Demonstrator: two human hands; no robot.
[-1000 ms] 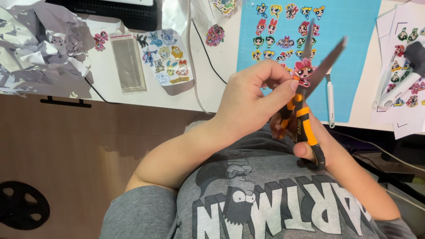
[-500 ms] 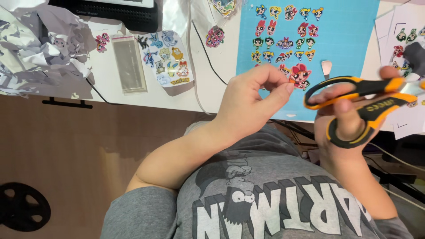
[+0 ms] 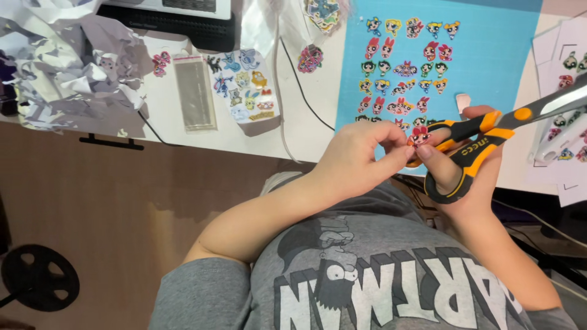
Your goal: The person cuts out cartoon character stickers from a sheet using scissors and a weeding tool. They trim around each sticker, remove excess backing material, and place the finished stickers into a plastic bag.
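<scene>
The left hand (image 3: 354,162) pinches a small cartoon sticker cutout (image 3: 419,137) between thumb and fingertips, its grip closed tight on the cutout's left edge. The right hand (image 3: 468,165) has its grip closed through the orange-and-black handles of the scissors (image 3: 489,131), blades pointing up and right past the frame edge; how far the blades gape cannot be told. The cutout sits just beside the handles, above the near edge of the white worktop (image 3: 244,137). Behind lies a blue cutting mat (image 3: 489,67) carrying rows of stickers, its right half bare. Crumpled paper scraps (image 3: 67,67) pile far left.
</scene>
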